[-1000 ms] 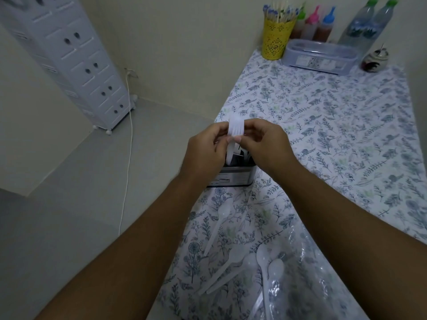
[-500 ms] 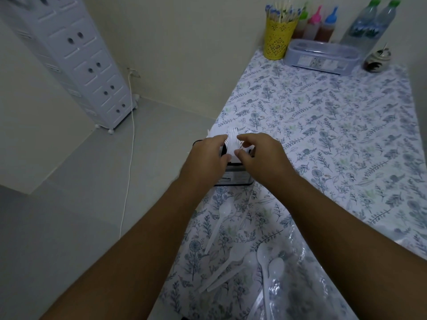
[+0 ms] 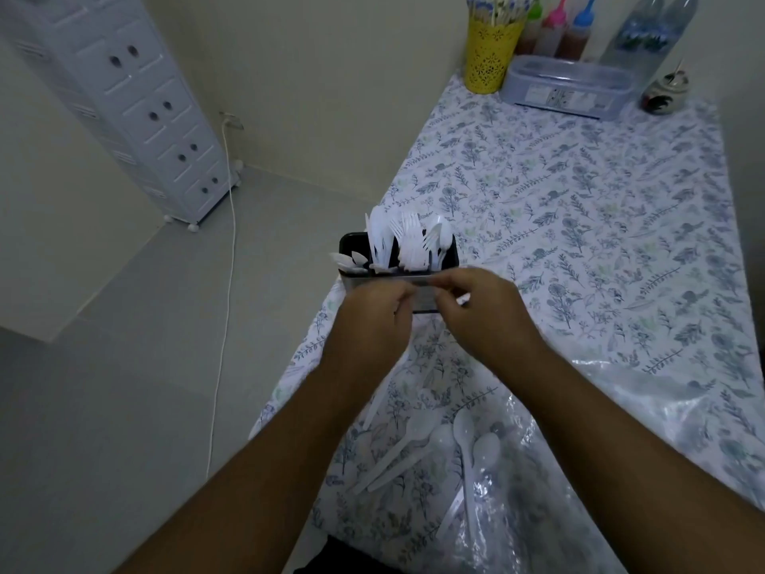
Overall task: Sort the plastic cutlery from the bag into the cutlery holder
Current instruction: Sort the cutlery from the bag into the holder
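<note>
Both hands, left hand [image 3: 374, 314] and right hand [image 3: 482, 308], hover loosely curled and empty before the cutlery holder [image 3: 426, 298]; loose spoons [image 3: 463, 445] lie behind them toward the body, handles pointing nearward, beside the bag [image 3: 621, 428], right hand likely nearer.

Long table in blue-floral plastic cloth [image 3: 579, 209]: black box cutlery holder [image 3: 352, 246] near left edge, loose white plastic spoons [image 3: 463, 432], clear plastic bag [image 3: 621, 408]; far end yellow perforated cup [image 3: 488, 55], clear lidded tub [image 3: 567, 89], probably sauce bottles [image 3: 573, 31].

Dim room: pale walls, grey floor [image 3: 103, 408], white drawer tower [image 3: 124, 105].
</note>
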Demonstrator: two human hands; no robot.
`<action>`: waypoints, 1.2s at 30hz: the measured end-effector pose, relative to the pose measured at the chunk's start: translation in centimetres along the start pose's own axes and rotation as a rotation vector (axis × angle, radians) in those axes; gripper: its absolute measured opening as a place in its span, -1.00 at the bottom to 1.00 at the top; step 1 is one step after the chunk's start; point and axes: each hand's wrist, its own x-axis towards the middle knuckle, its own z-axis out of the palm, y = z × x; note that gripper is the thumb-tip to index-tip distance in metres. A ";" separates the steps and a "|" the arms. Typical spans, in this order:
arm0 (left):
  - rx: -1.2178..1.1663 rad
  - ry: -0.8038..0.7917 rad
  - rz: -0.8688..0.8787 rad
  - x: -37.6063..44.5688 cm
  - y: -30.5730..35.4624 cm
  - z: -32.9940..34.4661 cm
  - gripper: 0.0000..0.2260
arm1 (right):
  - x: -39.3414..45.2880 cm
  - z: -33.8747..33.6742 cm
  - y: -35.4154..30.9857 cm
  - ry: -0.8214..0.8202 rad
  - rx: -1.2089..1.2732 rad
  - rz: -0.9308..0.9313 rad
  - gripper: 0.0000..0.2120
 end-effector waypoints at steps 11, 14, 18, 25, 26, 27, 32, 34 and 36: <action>0.279 -0.421 -0.473 -9.7 -7.0 7.1 -0.85 | -10.2 2.5 8.1 -0.175 0.066 0.402 -0.78; 0.244 -0.359 -0.441 -9.6 -6.0 6.2 -0.85 | -11.6 2.6 8.3 -0.127 0.212 0.477 -0.76; -0.171 -0.549 -0.288 -11.1 -1.3 4.1 -0.86 | -12.5 3.2 7.2 -0.090 0.629 0.682 -0.75; -0.154 -0.364 -0.312 -13.4 -1.4 5.9 -0.92 | -14.0 3.2 7.8 -0.002 0.901 0.858 -0.80; -0.105 -0.307 -0.380 -13.2 -2.1 6.2 -0.91 | -14.4 3.1 8.2 -0.013 0.901 0.878 -0.80; -0.049 -0.297 -0.443 -13.0 -2.8 6.6 -0.85 | -14.7 3.1 8.5 -0.030 0.901 0.894 -0.80; 0.094 -0.445 -0.460 -12.0 -3.5 8.2 -0.96 | -15.5 3.2 8.8 -0.078 0.966 0.967 -0.67; 0.063 -0.430 -0.463 -11.8 -3.4 8.2 -0.88 | -15.5 3.3 8.7 -0.073 0.993 0.977 -0.65; -0.015 -0.392 -0.504 -11.3 -2.8 7.6 -0.90 | -15.6 3.2 8.8 -0.076 1.004 0.954 -0.72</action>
